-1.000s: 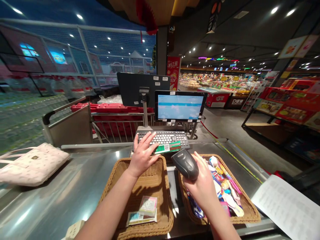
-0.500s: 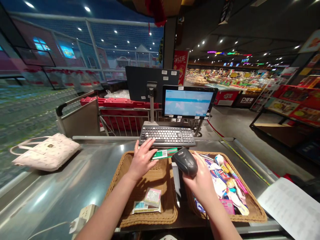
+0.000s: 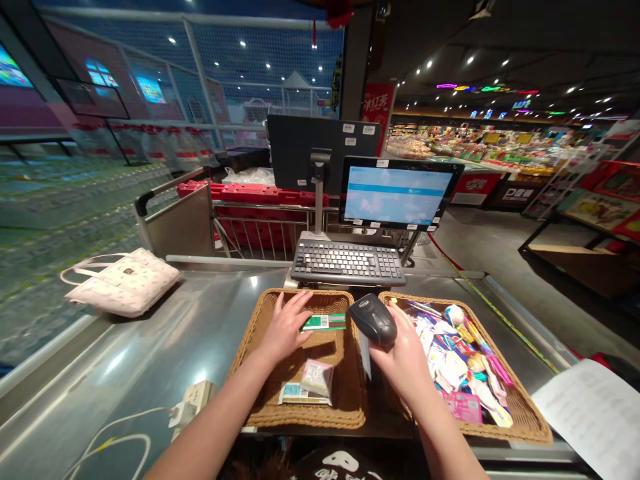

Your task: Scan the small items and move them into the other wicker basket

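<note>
Right hand (image 3: 405,367) clenched around black handheld scanner (image 3: 373,320), scanner held above gap between two wicker baskets; left hand (image 3: 286,327) released, palm down, fingers spread, over left basket (image 3: 305,417), fingertips just beside green-and-white packet (image 3: 324,323) lying near far rim of that basket. Two small flat packets (image 3: 310,390) stacked in same basket, nearer the body. Right basket (image 3: 520,407) heaped with small wrapped goods (image 3: 455,360). Both baskets side by side on steel tabletop (image 3: 165,320). Keyboard (image 3: 347,262) and monitor (image 3: 397,193) directly beyond baskets. Pale handbag (image 3: 120,283) lying on tabletop, far left; power socket (image 3: 193,400) near left forearm; printed sheet (image 3: 595,413) at right edge of view
</note>
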`<state>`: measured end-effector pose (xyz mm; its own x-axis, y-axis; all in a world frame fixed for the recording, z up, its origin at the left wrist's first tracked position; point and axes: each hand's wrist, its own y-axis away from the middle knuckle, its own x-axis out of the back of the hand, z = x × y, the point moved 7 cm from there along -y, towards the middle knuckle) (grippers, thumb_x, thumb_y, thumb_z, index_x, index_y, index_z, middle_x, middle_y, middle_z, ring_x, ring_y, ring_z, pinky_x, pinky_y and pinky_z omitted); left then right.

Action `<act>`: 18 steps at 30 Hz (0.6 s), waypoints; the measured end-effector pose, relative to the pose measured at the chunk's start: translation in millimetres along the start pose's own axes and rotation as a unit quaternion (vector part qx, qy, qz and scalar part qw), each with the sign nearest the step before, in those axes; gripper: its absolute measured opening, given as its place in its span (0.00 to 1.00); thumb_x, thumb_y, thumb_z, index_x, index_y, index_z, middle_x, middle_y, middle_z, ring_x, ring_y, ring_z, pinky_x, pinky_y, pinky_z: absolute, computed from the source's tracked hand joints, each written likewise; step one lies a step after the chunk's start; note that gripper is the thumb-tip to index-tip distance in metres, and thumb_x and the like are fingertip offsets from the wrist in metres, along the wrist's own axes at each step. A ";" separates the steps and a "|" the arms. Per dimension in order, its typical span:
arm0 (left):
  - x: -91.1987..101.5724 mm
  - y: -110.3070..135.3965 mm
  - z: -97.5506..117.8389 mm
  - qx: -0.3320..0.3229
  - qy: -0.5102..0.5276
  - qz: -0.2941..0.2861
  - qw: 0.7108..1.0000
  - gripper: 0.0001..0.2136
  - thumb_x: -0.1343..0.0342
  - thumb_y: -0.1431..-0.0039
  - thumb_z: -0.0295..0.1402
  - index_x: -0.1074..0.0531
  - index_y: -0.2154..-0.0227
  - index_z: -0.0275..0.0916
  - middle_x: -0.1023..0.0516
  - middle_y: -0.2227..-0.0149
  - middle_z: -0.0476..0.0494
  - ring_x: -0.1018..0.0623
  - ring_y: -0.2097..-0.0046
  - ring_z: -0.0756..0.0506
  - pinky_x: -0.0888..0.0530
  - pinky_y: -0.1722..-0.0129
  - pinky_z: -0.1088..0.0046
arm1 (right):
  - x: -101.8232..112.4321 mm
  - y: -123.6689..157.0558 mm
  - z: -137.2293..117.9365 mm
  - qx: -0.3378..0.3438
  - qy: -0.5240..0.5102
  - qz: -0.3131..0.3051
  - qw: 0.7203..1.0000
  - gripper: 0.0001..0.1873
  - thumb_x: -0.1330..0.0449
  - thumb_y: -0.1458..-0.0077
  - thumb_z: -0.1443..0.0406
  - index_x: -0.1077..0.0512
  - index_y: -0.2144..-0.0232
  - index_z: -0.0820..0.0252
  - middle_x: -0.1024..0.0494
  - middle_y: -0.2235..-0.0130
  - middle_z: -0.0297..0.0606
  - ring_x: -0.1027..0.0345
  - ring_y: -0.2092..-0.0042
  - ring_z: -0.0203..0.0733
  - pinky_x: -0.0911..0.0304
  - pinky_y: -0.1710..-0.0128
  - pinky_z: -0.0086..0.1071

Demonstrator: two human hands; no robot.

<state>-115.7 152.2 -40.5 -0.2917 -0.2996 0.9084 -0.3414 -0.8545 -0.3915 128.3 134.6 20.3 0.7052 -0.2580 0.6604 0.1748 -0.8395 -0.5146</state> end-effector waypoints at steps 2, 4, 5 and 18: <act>-10.2 5.5 -4.2 0.000 0.004 -0.032 0.999 0.09 0.40 0.45 0.30 0.23 0.60 0.41 0.38 0.33 0.37 0.39 0.32 0.35 0.56 0.34 0.37 | -3.3 0.4 -1.6 -0.001 0.000 -0.005 1.000 0.24 0.41 0.52 0.67 0.31 0.50 0.59 0.26 0.48 0.45 0.37 0.39 0.59 0.42 0.39 0.58; -21.1 11.0 -8.0 -0.002 0.007 -0.065 0.998 0.08 0.40 0.45 0.30 0.23 0.61 0.41 0.38 0.33 0.39 0.40 0.32 0.36 0.57 0.33 0.38 | -6.1 0.7 -3.0 0.000 0.000 -0.007 1.000 0.25 0.41 0.53 0.67 0.31 0.50 0.60 0.26 0.48 0.47 0.38 0.39 0.60 0.42 0.38 0.59; -26.6 13.8 -9.8 -0.002 0.007 -0.083 0.997 0.08 0.39 0.46 0.30 0.23 0.62 0.41 0.38 0.33 0.39 0.40 0.32 0.36 0.58 0.33 0.38 | -7.4 0.9 -3.5 0.001 0.001 -0.008 1.000 0.25 0.41 0.53 0.68 0.32 0.50 0.61 0.26 0.48 0.48 0.38 0.39 0.61 0.43 0.38 0.60; -70.6 49.7 -40.1 0.101 -0.057 -0.356 0.927 0.22 0.31 0.60 0.32 0.22 0.57 0.38 0.29 0.40 0.28 0.33 0.36 0.31 0.52 0.34 0.41 | -5.2 1.5 -1.2 -0.007 -0.010 0.001 1.000 0.26 0.41 0.56 0.68 0.30 0.50 0.60 0.25 0.48 0.47 0.38 0.38 0.59 0.42 0.38 0.58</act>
<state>-148.0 147.9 -130.0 0.0432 0.3376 0.9403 -0.2331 -0.9118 0.3380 124.1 134.1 16.7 0.7192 -0.2507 0.6480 0.1629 -0.8458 -0.5080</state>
